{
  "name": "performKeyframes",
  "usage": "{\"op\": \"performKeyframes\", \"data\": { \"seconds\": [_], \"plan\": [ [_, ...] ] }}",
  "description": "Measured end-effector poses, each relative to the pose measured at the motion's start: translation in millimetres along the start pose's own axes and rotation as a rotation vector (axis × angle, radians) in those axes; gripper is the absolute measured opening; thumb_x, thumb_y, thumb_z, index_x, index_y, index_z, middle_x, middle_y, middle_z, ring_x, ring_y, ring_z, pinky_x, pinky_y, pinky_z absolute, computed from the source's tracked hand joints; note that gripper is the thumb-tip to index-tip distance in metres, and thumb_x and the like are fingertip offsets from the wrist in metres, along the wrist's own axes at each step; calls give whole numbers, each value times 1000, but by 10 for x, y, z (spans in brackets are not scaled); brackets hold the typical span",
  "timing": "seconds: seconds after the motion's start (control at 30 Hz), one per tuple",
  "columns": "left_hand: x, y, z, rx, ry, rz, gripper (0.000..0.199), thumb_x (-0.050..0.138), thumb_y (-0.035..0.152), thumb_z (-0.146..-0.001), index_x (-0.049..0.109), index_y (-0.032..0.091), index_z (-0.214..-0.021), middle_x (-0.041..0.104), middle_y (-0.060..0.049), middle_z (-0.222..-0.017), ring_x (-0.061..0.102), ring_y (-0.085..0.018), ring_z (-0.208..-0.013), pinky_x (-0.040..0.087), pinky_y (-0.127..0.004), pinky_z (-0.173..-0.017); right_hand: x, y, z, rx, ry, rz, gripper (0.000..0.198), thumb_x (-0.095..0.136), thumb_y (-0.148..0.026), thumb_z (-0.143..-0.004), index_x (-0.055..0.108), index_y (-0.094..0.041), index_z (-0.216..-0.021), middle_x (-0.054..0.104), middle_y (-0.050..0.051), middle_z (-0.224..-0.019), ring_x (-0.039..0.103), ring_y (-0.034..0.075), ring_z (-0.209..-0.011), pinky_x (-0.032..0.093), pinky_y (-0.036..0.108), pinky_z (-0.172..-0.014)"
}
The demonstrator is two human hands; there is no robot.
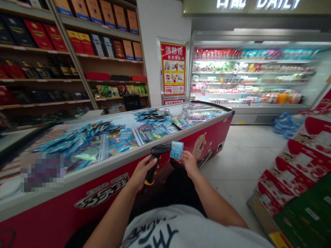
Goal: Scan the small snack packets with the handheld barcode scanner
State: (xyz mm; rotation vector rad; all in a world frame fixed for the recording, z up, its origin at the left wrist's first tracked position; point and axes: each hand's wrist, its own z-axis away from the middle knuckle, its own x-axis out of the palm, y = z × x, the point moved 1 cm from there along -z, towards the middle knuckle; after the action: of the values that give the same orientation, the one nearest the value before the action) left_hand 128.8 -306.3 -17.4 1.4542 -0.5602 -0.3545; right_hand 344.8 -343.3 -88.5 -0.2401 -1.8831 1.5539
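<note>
My left hand [141, 173] is wrapped round the grip of a black barcode scanner [152, 164] with a yellow trim at its base. The scanner's head points right, toward a small light-blue packet [177, 150]. Pinched at its lower right edge, that packet is upright in my right hand [190, 163], with white print on its face. Both hands are in front of a red chest freezer [108, 193]. On the freezer's glass top lie a long heap of blue packets [77, 139] and a second heap of similar packets [150, 116].
Shelves of boxed goods [103, 44] stand behind the freezer on the left. A lit refrigerated display [253, 75] fills the back right. Stacked red-and-white cartons [292, 165] rise at the right, with wrapped blue water bottles [283, 124] on the tiled floor [232, 165] beyond.
</note>
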Motion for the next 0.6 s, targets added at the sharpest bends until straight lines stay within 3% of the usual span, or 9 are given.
{"op": "performKeyframes", "data": {
  "seconds": [0.2,0.4,0.6],
  "plan": [
    [26,4,-104,30,115,-3,50,73,43,-66,61,19,-108,62,0,-67,56,-10,-50,45,-21,-46,65,114,-95,-16,-8,-4,32,69,-29,-63,61,-16,-91,69,3,-71,62,13,-52,47,22,-49],
    [-11,-47,-218,73,195,96,46,78,37,-61,65,18,-102,64,-1,-80,62,-13,-66,52,-23,-54,371,60,-231,-27,-100,-41,25,65,-23,-66,60,-17,-90,69,2,-74,62,11,-55,48,21,-51],
    [-68,-38,-271,102,209,137,43,76,39,-64,65,17,-99,64,0,-71,61,-11,-62,51,-22,-57,574,-26,-291,-47,-109,-47,21,63,-20,-68,60,-17,-89,69,2,-74,61,11,-52,47,21,-50]
  ]
}}
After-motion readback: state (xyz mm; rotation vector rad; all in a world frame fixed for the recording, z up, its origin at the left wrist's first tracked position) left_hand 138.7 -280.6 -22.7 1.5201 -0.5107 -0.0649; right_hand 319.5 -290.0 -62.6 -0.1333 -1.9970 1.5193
